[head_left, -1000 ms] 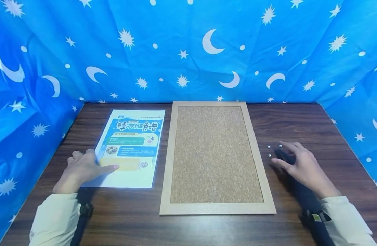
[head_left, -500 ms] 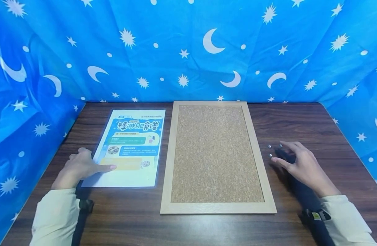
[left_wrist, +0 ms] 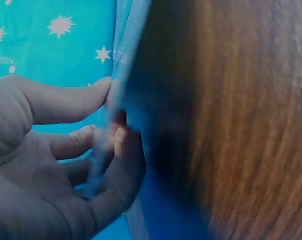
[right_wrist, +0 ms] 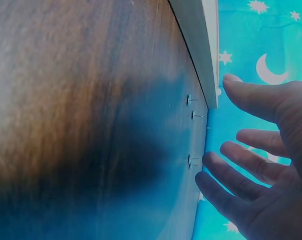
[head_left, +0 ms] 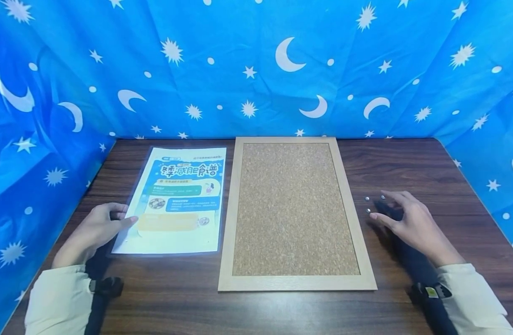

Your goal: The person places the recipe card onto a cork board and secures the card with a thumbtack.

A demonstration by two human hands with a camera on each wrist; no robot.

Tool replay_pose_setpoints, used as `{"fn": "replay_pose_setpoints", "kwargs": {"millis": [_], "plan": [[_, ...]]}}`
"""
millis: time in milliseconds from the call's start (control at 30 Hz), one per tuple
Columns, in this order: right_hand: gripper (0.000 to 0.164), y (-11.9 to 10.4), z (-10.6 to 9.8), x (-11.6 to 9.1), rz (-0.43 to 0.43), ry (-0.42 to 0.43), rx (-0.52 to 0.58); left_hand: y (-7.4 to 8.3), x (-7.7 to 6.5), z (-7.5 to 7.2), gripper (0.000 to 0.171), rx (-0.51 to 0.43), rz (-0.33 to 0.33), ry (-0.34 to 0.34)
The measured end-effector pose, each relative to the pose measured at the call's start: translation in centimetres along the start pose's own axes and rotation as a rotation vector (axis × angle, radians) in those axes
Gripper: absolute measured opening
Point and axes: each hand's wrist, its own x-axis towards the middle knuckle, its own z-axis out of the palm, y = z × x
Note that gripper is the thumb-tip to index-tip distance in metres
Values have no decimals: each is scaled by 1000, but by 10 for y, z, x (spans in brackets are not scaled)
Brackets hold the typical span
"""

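Observation:
A printed poster sheet [head_left: 177, 200] with Chinese lettering and coloured text boxes is on the left of the table. My left hand [head_left: 91, 230] pinches its left edge, thumb on top and fingers underneath. Seen edge-on in the left wrist view, the sheet [left_wrist: 121, 90] passes between thumb and fingers, raised off the wood there. On the other side my right hand [head_left: 415, 228] hovers with parted, relaxed fingers and holds nothing. Beside its fingertips lie several small silver thumbtacks [head_left: 367, 211]; in the right wrist view the thumbtacks [right_wrist: 190, 100] have their pins pointing up.
A corkboard [head_left: 294, 209] with a pale wooden frame lies flat in the middle, between the poster and the tacks. Its far end reaches the blue curtain [head_left: 248, 70] behind the dark wooden table [head_left: 177, 298]. Curtain also hangs along both sides.
My left hand has drawn back to the left, from lying over the poster to gripping its edge with fingers beneath. The poster has shifted slightly right. My right hand stays put.

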Motion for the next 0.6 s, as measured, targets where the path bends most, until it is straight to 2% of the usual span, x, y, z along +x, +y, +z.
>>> {"fn": "replay_pose_setpoints", "kwargs": {"millis": [167,300,467,600], "plan": [[65,1,-1,1,6,-8,8,-1,-4,4,74,-87,73,72],[66,-1,-2,3,13,-26,15,-2,-9,6,75,-170,111,101],[66,-2,-3,5,15,-43,17,1,-17,2,71,-289,114,118],[67,-1,-5,5,35,-58,18,7,-22,-3,66,-303,113,158]]}}
